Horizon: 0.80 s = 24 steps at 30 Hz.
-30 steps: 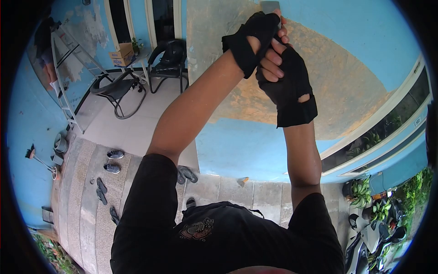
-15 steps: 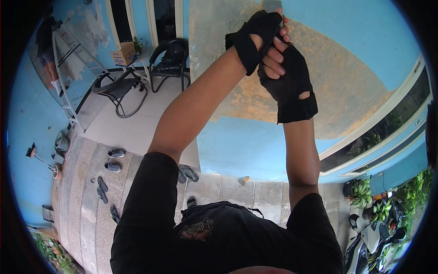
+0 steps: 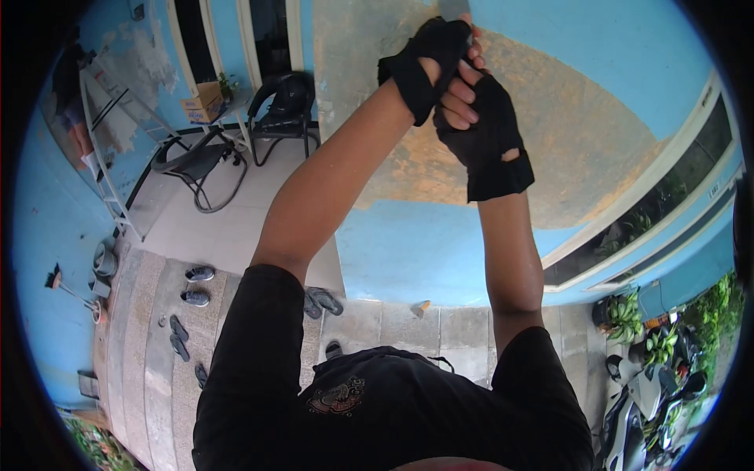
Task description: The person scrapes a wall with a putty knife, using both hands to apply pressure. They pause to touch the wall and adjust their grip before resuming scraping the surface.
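Black fingerless gloves cover both hands, which are raised together before the bare, scraped patch of the blue wall (image 3: 581,118). My left hand (image 3: 436,59) is closed around a flat grey-bladed tool (image 3: 452,9), whose blade shows at the top edge of the view. Just below and to the right, my right hand (image 3: 483,129) is closed on the same tool, its fingers curled against my left hand. Most of the handle is hidden by the gloves and fingers. Brown and grey areas show on the patch, with blue paint around it.
At the upper left a person (image 3: 69,102) stands by a ladder (image 3: 118,98). Black chairs (image 3: 284,102) and a cardboard box (image 3: 203,104) on a small table stand near the wall. Shoes (image 3: 196,298) and sandals lie on the paving. Parked motorbikes (image 3: 644,392) are at the lower right.
Both hands, still together on the tool, appear slightly further left and up. The wall and chairs have also shifted left in the view.
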{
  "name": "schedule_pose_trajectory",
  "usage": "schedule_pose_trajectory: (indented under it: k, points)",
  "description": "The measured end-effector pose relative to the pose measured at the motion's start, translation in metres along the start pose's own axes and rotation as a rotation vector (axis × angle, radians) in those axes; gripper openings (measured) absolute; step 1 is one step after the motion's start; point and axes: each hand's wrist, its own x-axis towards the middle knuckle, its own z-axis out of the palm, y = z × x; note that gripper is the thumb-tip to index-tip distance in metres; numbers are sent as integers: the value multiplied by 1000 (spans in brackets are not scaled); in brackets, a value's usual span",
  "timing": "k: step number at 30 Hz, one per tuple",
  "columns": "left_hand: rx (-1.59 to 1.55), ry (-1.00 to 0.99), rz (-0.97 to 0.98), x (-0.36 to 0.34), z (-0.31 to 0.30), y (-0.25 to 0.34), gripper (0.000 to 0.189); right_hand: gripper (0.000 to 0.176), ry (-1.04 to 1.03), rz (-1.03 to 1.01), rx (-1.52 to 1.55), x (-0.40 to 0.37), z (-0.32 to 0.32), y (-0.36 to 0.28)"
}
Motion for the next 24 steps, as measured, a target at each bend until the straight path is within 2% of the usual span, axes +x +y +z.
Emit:
schedule_pose_trajectory:
  k: [3,4,6,8,9,10,11,13,15,16,18,19,21,23,24]
  points:
    - [-27,3,-86,-10,-3,4,32,11,30,-38,-78,-3,-2,10]
    - [-133,-37,-126,-17,-6,-1,33,9,57,-35,-122,-10,-1,16]
    - [-91,-14,-103,-44,-12,-19,35,7,126,18,-132,-37,-4,31]
    - [12,135,-192,-91,-7,-31,44,4,192,94,-197,-73,-19,48]
    - [5,76,-164,-116,-12,-45,49,7,228,128,-251,-97,-27,54]
    - [32,154,-209,-146,-9,-56,48,11,311,130,-315,-120,-32,60]
    - [276,144,-300,-174,-33,-79,46,16,390,131,-381,-142,-37,66]
    - [272,97,-417,-227,-42,-95,43,30,604,85,-461,-187,-63,82]
    - [139,168,-501,-276,-58,-121,42,41,779,55,-421,-225,-81,96]
    - [134,158,-530,-294,-63,-129,41,41,790,48,-417,-241,-90,107]
    - [91,92,-565,-326,-68,-143,41,49,943,6,-398,-265,-100,125]
    - [69,64,-585,-335,-64,-145,41,49,953,-2,-398,-269,-97,132]
    - [44,37,-630,-344,-63,-147,44,35,1018,-3,-389,-274,-90,146]
    - [-215,85,-633,-350,-61,-151,49,36,1046,-2,-408,-273,-80,156]
    - [-287,66,-640,-351,-60,-153,56,38,1066,-31,-526,-272,-76,160]
